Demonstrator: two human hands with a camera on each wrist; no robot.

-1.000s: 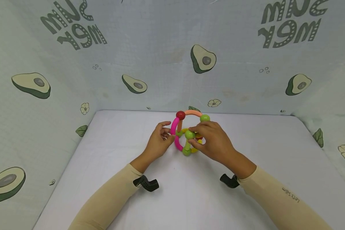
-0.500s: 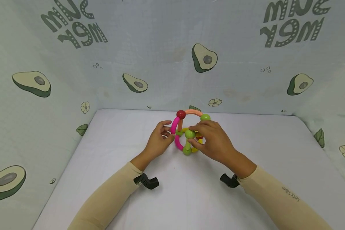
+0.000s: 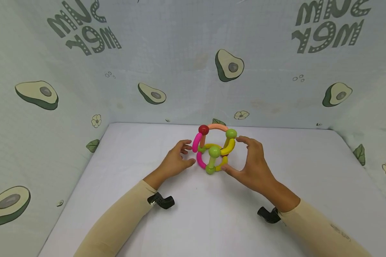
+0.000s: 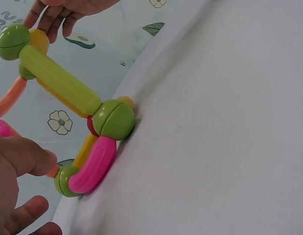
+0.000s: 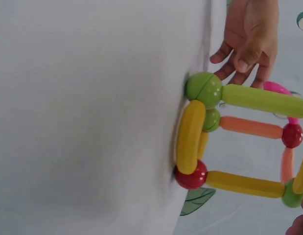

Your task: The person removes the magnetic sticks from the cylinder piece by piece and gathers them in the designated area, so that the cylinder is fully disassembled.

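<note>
A frame of magnetic balls and rods stands upright on the table. Its lower ring has pink and yellow curved rods (image 3: 201, 161), and straight uprights such as the light green rod (image 5: 264, 100) rise from it. On top, a red ball (image 3: 203, 130), an orange curved rod (image 3: 218, 126), a green ball (image 3: 231, 134), a yellow curved rod (image 3: 229, 147) and a front green ball (image 3: 214, 151) join up. A pink curved rod (image 3: 197, 142) hangs from the red ball, its other end free. My left hand (image 3: 176, 160) is beside that rod, fingers loosely bent; contact is unclear. My right hand (image 3: 255, 167) is spread at the right side, holding nothing.
The frame stands toward the back of a white-covered table (image 3: 199, 221). Behind it hangs a pale cloth (image 3: 186, 64) printed with avocados and flowers. A black wrist camera (image 3: 162, 200) is strapped to the left sleeve, another black camera (image 3: 268, 215) to the right.
My right hand has let go of the front green ball and moved right, its thumb and fingers spreading. My left hand has shifted slightly left. The frame still stands in the same place.
</note>
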